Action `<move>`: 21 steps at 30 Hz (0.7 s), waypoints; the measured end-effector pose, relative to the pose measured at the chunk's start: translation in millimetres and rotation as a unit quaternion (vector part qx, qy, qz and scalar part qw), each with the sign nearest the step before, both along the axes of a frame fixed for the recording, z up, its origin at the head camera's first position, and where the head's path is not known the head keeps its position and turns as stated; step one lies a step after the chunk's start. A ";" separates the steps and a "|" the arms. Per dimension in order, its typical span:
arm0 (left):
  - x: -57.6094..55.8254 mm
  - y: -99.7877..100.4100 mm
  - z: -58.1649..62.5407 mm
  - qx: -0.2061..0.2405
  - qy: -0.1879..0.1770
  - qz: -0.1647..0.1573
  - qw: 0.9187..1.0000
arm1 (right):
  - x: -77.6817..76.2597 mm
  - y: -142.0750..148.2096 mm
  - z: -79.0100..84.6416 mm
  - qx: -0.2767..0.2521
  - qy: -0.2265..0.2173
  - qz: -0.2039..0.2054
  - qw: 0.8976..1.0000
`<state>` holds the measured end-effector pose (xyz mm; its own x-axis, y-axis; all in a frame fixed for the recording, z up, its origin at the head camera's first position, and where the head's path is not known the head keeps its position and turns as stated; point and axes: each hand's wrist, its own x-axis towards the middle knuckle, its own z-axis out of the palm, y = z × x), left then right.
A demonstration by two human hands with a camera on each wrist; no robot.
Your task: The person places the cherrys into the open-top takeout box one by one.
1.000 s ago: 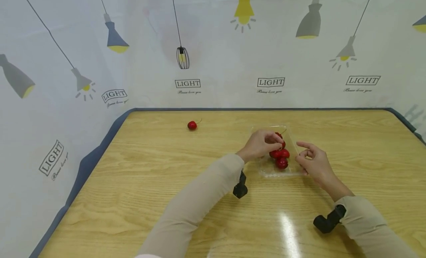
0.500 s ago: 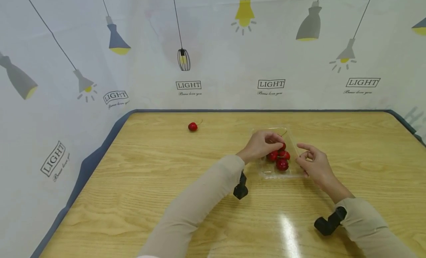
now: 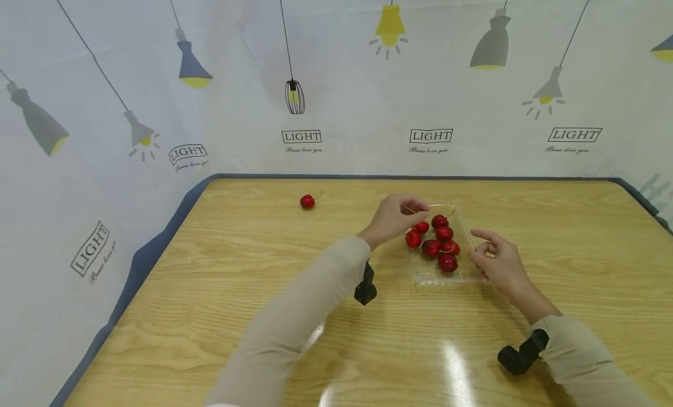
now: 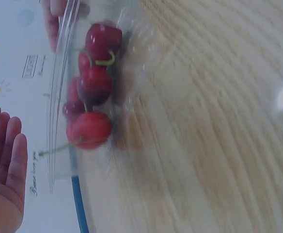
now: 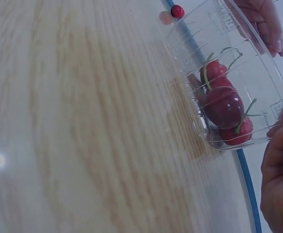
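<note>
A clear plastic box (image 3: 435, 277) stands on the table with several red cherries (image 3: 444, 233) inside, some with green stems. My left hand (image 3: 396, 215) is over the box's far left corner, near two cherries (image 3: 413, 238). In the left wrist view, the left hand's fingers (image 4: 18, 160) are extended and hold nothing, with a cherry's stem close by. At the box's right side my right hand (image 3: 499, 261) pinches the rim; in the right wrist view its thumb and fingers (image 5: 281, 150) are at the box wall.
One loose cherry (image 3: 307, 201) with a stem lies at the far left of the wooden table (image 3: 210, 290). White cloth (image 3: 347, 91) printed with lamps stands behind and to the left of the table. Black wrist cameras (image 3: 365, 287) hang below both sleeves.
My left hand has let go of a cherry and drawn back up and to the left. More cherries show at the box's left side. The right hand stays at the rim.
</note>
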<state>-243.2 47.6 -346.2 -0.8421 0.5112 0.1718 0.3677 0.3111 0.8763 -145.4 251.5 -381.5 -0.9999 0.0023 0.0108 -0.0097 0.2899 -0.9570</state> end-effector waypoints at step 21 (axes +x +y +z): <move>-33.5 -58.6 -0.6 -0.034 0.038 0.111 0.993 | -0.6 0.2 -2.8 0.002 0.003 -0.010 1.000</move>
